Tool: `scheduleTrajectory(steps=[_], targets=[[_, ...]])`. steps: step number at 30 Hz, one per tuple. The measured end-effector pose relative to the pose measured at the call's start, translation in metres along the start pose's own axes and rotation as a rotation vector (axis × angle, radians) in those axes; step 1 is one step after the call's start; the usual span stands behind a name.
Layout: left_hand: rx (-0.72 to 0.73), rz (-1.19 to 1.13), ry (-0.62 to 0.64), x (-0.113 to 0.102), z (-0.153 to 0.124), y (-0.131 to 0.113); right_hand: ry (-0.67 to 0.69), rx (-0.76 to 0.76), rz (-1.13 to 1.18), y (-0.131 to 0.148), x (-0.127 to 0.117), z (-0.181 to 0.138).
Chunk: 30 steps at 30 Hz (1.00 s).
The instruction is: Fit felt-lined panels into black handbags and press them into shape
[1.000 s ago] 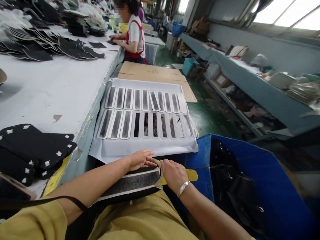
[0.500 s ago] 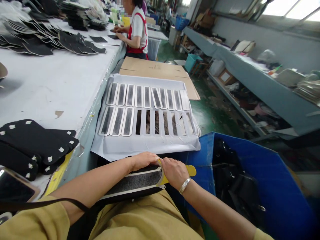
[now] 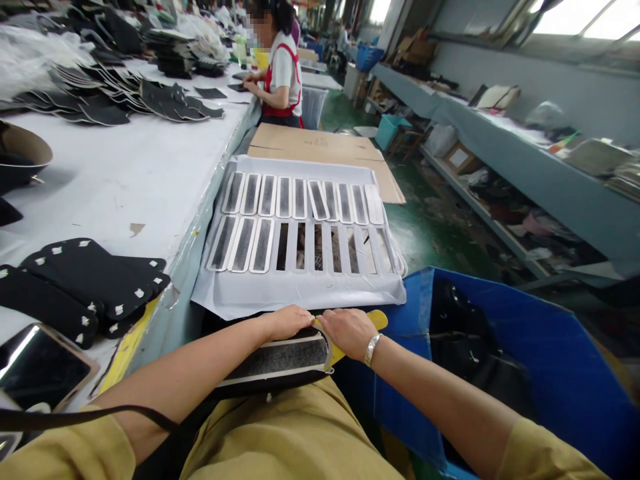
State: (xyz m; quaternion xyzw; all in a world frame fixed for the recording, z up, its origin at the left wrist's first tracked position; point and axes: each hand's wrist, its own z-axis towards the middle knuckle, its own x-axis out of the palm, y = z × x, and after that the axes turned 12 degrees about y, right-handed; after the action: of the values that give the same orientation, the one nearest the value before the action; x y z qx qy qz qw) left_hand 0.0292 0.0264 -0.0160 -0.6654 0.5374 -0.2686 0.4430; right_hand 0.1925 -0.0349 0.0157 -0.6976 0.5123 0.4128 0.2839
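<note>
In front of my waist lies a black piece with a long grey panel (image 3: 283, 357) edged in white, its right end rounded. My left hand (image 3: 290, 323) is closed on the far edge near that end, its fingertips pressed down. Right beside it, my right hand (image 3: 347, 333) is closed around a flat yellow strip (image 3: 379, 320) with a rounded tip. The strip sticks out past the hand on the right and shows again below it, against the piece's curved end. The fingertips of both hands almost touch, and what lies between them is hidden.
Ahead is a white slotted board (image 3: 300, 283) with rows of white-rimmed grey strips. A blue bin (image 3: 405, 360) holding black pieces stands at right. Black panels (image 3: 95, 280) and a shiny dark device (image 3: 40, 367) lie on the left table (image 3: 120, 173). Another person (image 3: 280, 73) works farther off.
The view has shifted slightly, so the table and board appear further right. Both hands keep their hold at the rounded end, and the yellow strip has tilted a little more steeply.
</note>
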Motion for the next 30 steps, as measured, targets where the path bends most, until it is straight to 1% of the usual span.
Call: scheduleTrajectory(steps=[4, 10, 18, 22, 26, 30], targets=[[-0.007, 0.039, -0.009, 0.002, -0.002, 0.000, 0.010, -0.033, 0.009, -0.001, 0.002, 0.000], [-0.022, 0.062, -0.019, 0.007, -0.003, 0.000, -0.026, -0.051, 0.005, -0.003, 0.005, -0.003], [-0.073, 0.059, -0.035, 0.009, -0.011, -0.005, 0.008, -0.232, -0.086, -0.008, 0.001, 0.002], [-0.070, 0.062, -0.018, 0.008, -0.012, -0.006, 0.008, -0.233, -0.075, -0.011, 0.004, 0.003], [-0.070, 0.083, -0.007, 0.009, -0.009, -0.002, 0.011, -0.298, -0.093, -0.014, 0.003, 0.004], [-0.075, 0.118, -0.018, 0.010, -0.009, 0.001, 0.020, -0.301, -0.070, -0.017, 0.002, 0.008]])
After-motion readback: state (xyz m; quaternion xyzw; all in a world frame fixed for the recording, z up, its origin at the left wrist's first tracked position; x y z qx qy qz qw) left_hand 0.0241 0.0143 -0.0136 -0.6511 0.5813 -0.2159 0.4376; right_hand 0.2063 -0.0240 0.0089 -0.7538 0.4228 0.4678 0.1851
